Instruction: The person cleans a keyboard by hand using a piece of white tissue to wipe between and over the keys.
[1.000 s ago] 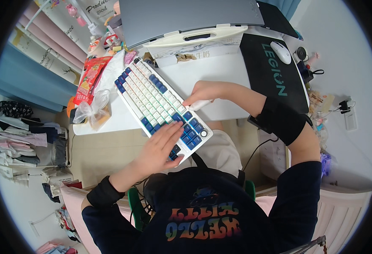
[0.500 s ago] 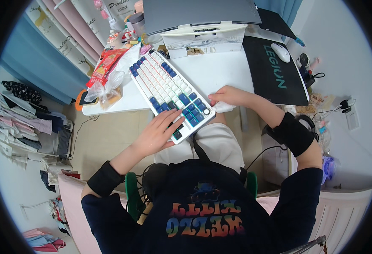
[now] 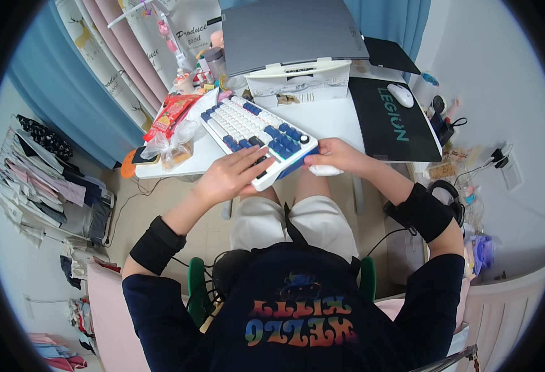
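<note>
A white and blue keyboard [image 3: 247, 127] slants across the desk's front edge, its near end raised and tilted so that a blue underside or side shows. My left hand [image 3: 229, 177] grips the near left corner, fingers lying over the keys and the thumb low at the edge. At the near right corner, below the silver knob, my right hand [image 3: 337, 155] pinches a crumpled white tissue [image 3: 326, 170] against the keyboard's side. Some of the right fingertips are hidden behind the tissue and the case.
A white desk [image 3: 322, 121] carries a laptop [image 3: 291, 31] over a white box [image 3: 297, 85]. To the right lie a black mouse pad [image 3: 384, 133] and a white mouse [image 3: 400, 95]. A red packet [image 3: 172, 116] and a clear plastic bag [image 3: 172, 146] lie left of the keyboard.
The keyboard's near end has been tilted up, showing its blue side. My right hand and the tissue have shifted slightly along the near right side. My left hand keeps its hold.
</note>
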`<control>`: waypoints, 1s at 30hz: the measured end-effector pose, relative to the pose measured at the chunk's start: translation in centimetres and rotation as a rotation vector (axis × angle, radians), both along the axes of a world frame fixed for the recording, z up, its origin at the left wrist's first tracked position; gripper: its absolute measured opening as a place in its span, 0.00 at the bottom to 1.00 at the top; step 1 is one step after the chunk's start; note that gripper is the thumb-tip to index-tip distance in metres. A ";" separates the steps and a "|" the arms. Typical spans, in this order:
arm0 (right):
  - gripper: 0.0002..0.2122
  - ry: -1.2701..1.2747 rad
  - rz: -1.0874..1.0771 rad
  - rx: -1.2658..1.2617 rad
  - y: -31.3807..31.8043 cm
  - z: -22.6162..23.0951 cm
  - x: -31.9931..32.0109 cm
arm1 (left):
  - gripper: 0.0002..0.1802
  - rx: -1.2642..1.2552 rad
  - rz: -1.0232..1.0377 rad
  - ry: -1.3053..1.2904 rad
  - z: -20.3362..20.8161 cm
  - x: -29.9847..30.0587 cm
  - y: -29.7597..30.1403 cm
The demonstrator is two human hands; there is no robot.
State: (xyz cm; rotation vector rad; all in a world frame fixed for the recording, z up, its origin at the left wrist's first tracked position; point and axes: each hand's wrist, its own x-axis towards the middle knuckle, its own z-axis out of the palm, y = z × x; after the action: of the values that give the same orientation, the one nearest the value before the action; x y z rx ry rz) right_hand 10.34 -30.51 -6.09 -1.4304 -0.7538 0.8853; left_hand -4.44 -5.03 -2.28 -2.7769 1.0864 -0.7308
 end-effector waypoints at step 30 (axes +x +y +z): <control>0.25 -0.135 -0.319 -0.126 0.9 7.0 2.5 | 0.28 -0.274 0.051 -0.214 2.7 4.1 -3.0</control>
State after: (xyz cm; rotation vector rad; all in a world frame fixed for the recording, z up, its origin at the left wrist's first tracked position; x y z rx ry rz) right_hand 12.80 -29.65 0.92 -1.6793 -0.5545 0.6023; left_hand -0.36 -8.05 0.39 -2.8403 0.9352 -1.2215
